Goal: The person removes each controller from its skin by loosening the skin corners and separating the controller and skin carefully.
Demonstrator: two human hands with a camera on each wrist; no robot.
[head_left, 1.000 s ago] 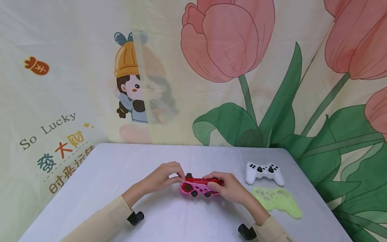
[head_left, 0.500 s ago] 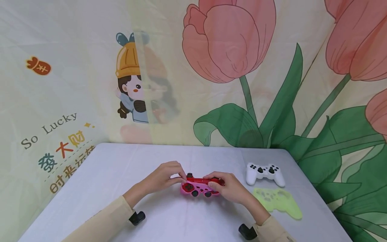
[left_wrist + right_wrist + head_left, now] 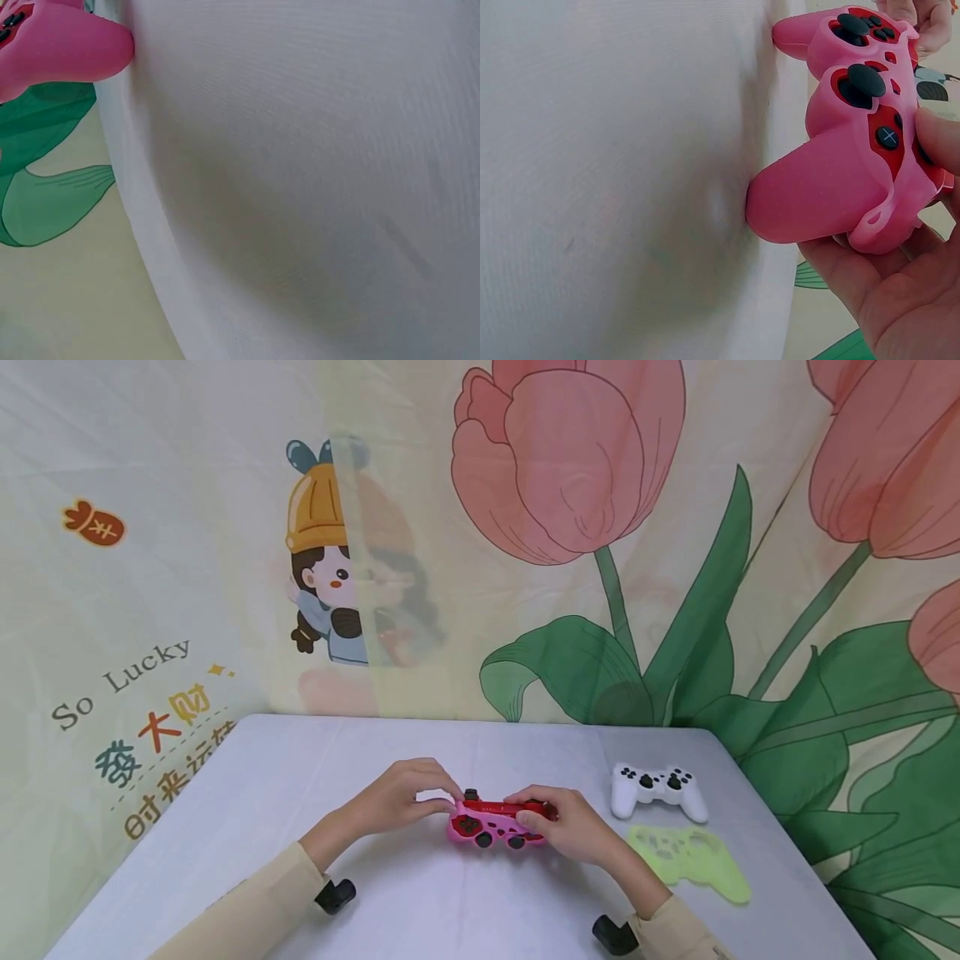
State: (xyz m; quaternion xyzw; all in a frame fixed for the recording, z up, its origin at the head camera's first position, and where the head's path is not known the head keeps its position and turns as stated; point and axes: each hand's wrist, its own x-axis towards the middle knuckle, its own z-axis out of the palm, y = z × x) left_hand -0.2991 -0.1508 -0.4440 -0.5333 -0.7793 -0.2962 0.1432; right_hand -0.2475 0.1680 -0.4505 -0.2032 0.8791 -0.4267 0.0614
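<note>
A red game controller [image 3: 501, 807] sits in a pink silicone sleeve [image 3: 491, 823], above the middle of the white table in the head view. My left hand [image 3: 408, 793] pinches the sleeve's edge at the controller's left shoulder. My right hand [image 3: 570, 822] grips the right end, thumb on the front and fingers behind. Along the top, the red shell is bare of the sleeve. In the right wrist view the pink sleeve [image 3: 817, 187] covers the handles, and its loose edge gapes near my right hand [image 3: 907, 292]. One pink handle of the sleeve [image 3: 75, 45] enters the left wrist view.
A white game controller [image 3: 658, 791] lies at the table's right. Nearer to me is a flat yellow-green silicone sleeve [image 3: 690, 860], close to my right forearm. The white table [image 3: 360, 743] ends at a printed cloth backdrop [image 3: 412, 693].
My left fingertips have shifted slightly up and away at the left shoulder, with the pink sleeve's edge between them. My right hand keeps its grip almost unmoved.
</note>
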